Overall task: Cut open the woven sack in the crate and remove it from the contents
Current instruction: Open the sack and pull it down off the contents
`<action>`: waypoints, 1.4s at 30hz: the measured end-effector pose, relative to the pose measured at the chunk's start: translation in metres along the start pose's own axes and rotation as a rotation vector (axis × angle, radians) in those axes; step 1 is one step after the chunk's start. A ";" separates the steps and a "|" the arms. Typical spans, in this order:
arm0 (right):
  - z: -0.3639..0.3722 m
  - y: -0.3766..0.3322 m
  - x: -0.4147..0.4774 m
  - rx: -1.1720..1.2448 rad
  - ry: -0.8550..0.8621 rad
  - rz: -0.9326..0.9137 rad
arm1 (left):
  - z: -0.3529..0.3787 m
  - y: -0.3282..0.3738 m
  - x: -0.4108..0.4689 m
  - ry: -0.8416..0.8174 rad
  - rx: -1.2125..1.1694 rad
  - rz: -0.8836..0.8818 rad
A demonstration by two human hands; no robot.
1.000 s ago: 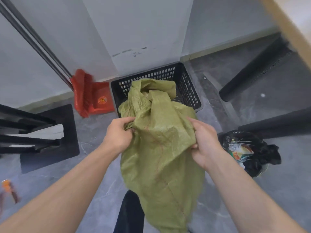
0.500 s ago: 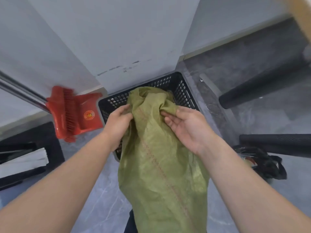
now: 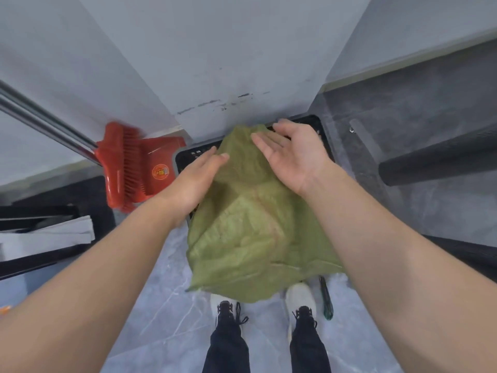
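Grey marbled floor (image 3: pixel 166 305) at the foot of a pale wall (image 3: pixel 228 49). Against that wall, a black slatted crate (image 3: pixel 185 157), mostly hidden under the green woven sack (image 3: pixel 242 232), draped from the far rim over the near edge down toward white shoes (image 3: pixel 300 294). Left grip (image 3: pixel 193 181) flat, fingers straight, resting on the sack's upper left side. Right grip (image 3: pixel 293 154) palm up, fingers spread, at the sack's far top, perhaps just brushing it. Red broom (image 3: pixel 118 168) and dustpan (image 3: pixel 158 168) left of the crate; slim dark tool (image 3: pixel 326 300) on the floor beside the right shoe
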State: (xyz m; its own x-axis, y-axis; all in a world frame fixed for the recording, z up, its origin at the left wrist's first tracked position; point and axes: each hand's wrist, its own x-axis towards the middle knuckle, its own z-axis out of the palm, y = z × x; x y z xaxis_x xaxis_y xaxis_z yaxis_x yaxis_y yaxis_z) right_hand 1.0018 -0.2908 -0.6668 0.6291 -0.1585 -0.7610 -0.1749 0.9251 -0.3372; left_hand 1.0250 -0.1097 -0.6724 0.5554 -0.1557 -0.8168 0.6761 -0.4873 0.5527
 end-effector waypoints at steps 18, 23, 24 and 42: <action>-0.062 -0.039 -0.031 -0.183 0.112 -0.097 | 0.014 0.035 -0.017 0.130 0.180 0.208; -0.077 -0.037 -0.032 -0.250 0.156 -0.113 | 0.025 0.036 -0.007 0.115 0.230 0.248; -0.080 -0.035 -0.031 -0.283 0.185 -0.125 | 0.027 0.036 -0.002 0.118 0.241 0.257; -0.202 0.005 0.007 -1.480 0.900 0.075 | 0.042 0.042 0.114 0.421 0.262 0.308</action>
State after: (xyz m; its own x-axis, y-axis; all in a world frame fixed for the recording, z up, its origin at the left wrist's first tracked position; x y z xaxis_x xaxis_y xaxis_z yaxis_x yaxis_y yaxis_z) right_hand 0.8528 -0.3571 -0.7857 0.0929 -0.7368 -0.6697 -0.9954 -0.0540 -0.0787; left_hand 1.0965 -0.1839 -0.7486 0.8885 0.0050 -0.4588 0.3400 -0.6786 0.6511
